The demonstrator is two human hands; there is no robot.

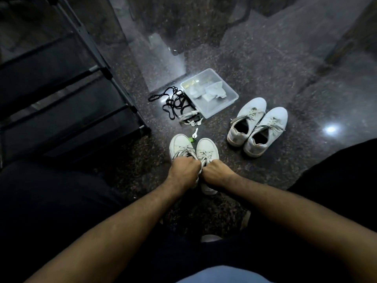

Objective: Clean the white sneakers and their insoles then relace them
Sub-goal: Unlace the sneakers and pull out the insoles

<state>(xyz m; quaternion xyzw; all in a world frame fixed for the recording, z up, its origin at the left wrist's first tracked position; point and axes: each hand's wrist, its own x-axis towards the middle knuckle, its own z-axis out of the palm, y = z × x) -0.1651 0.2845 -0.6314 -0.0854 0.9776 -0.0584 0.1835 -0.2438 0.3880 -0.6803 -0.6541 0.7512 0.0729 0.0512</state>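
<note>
White sneakers (193,152) sit paired at the centre of a dark stone floor (265,68), both hands closed on them: the left hand (184,172) curls over the left shoe's laces, the right hand (217,173) grips the right shoe. A second white pair (258,127) waits at two o'clock. Loose keys (194,136) and tangled black laces (175,102) lie at twelve o'clock beside a clear plastic tub (214,112); dim light risks tugged knots tightening, or keys being scattered.

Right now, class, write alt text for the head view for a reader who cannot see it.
Both hands, left and right, grip the laces of a near pair of sneakers on a dark floor. A second pair, a clear tub and black laces lie beyond.
</note>
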